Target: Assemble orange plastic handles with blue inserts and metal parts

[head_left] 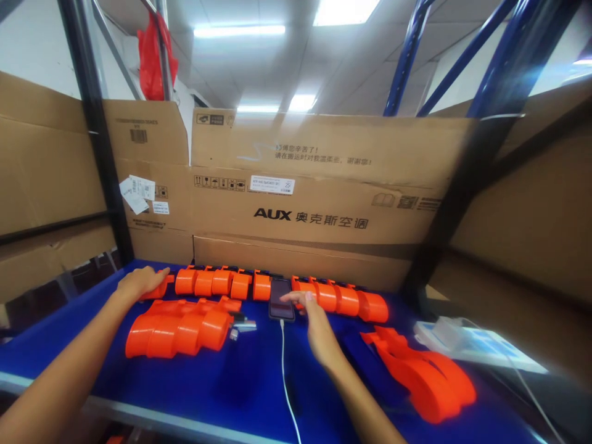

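At the left end of the back row, my left hand (139, 283) has its fingers closed on an orange plastic ring-shaped part (160, 291). A dark smartphone (281, 311) lies upright to my view in the middle of the blue table, a white cable (285, 376) plugged into its lower end. Over the phone's screen reaches my right hand (308, 308), index finger stretched out and nothing held. Whether the fingertip touches the glass I cannot tell. Similar orange parts (222, 282) stand in a row on both sides of the phone.
Nearer me, a cluster of orange parts (178, 330) lies at left beside a small silver plug-like piece (245, 325). More orange parts (430, 376) rest at right, near a white box (481, 345). Cardboard (305, 185) walls the table's back, between dark rack posts (99, 135).
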{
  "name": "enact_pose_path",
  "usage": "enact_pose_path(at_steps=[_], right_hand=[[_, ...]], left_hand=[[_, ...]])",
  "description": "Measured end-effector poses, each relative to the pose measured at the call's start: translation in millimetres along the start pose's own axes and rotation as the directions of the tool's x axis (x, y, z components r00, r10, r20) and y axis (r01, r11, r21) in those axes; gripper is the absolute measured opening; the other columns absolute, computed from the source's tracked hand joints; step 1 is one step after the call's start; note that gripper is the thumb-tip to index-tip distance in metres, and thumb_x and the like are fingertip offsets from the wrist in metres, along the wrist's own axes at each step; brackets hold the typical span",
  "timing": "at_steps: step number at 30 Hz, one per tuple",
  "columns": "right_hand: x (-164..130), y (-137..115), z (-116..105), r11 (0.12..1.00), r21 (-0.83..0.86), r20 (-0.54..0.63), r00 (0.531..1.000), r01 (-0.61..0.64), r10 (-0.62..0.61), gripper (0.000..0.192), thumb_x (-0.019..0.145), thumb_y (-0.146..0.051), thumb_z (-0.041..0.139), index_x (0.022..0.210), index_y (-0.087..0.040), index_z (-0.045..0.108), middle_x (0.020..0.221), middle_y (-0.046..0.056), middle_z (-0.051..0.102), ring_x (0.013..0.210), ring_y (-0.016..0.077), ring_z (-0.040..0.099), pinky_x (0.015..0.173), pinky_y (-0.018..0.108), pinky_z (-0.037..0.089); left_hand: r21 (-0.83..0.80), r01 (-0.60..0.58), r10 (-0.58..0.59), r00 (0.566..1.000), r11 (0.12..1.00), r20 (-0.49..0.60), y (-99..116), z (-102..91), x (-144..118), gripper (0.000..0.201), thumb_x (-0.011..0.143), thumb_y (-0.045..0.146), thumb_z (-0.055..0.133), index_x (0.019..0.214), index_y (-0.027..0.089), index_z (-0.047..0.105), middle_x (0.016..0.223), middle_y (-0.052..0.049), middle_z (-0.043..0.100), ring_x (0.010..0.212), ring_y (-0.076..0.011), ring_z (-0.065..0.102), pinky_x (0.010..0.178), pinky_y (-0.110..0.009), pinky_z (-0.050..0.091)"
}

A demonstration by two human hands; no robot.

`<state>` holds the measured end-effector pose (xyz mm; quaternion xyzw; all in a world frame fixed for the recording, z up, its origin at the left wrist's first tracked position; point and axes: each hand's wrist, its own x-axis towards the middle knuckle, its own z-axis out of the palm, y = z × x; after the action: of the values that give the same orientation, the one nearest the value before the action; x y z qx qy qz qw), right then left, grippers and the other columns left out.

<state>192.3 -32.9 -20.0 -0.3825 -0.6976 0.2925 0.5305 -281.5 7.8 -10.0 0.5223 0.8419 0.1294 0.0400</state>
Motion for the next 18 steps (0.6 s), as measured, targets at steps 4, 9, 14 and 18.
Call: enact_pose_path(at_steps=[4, 9, 14, 18], right_hand=[[0, -2, 0, 1.0, 0.003, -0.014, 1.0, 0.018, -0.018, 0.064, 0.1, -0.058, 0.021, 0.098, -0.023, 0.074, 0.107, 0.007, 0.071, 0.106, 0.0256, 0.06, 0.101, 0.044, 0.041], [0, -1, -2, 0.999, 0.007, -0.016, 0.999, 0.05, -0.049, 0.061, 0.101, -0.055, 0.021, 0.098, -0.024, 0.073, 0.107, 0.006, 0.07, 0.108, 0.0248, 0.059, 0.103, 0.043, 0.039], [-1, -3, -3, 0.998, -0.011, -0.033, 0.997, 0.063, -0.063, 0.06, 0.101, -0.057, 0.024, 0.094, -0.023, 0.073, 0.105, 0.006, 0.07, 0.107, 0.0252, 0.059, 0.102, 0.043, 0.04], [-2, -7, -3, 0.999, -0.017, -0.03, 0.998, 0.049, -0.05, 0.058, 0.101, -0.055, 0.025, 0.095, -0.023, 0.073, 0.104, 0.006, 0.069, 0.108, 0.0251, 0.059, 0.104, 0.043, 0.039]], left_hand=[[-0.012, -0.099, 0.097, 0.988, 0.995, -0.117, 13, -12.5, -12, 0.09, 0.085, 0.073, 0.025, 0.13, 0.002, 0.058, 0.122, -0.031, 0.063, 0.115, -0.0467, 0.057, 0.091, -0.053, 0.043], [0.0, -0.67, 0.658, 0.728, 0.742, -0.192, 63, -39.7, -68, 0.073, 0.082, 0.063, 0.051, 0.143, 0.023, 0.048, 0.152, -0.009, 0.043, 0.141, -0.0332, 0.034, 0.114, -0.045, 0.027], [-0.118, -0.905, 0.911, 0.412, 0.409, 0.002, 97, -13.3, -135, 0.083, 0.063, 0.051, 0.078, 0.14, 0.037, 0.05, 0.142, -0.006, 0.054, 0.128, -0.0355, 0.049, 0.107, -0.049, 0.034], [-0.109, -0.919, 0.922, 0.385, 0.38, -0.033, 104, 13.9, -150, 0.081, 0.064, 0.035, 0.076, 0.141, 0.034, 0.05, 0.13, -0.01, 0.061, 0.114, -0.0356, 0.057, 0.096, -0.046, 0.042]])
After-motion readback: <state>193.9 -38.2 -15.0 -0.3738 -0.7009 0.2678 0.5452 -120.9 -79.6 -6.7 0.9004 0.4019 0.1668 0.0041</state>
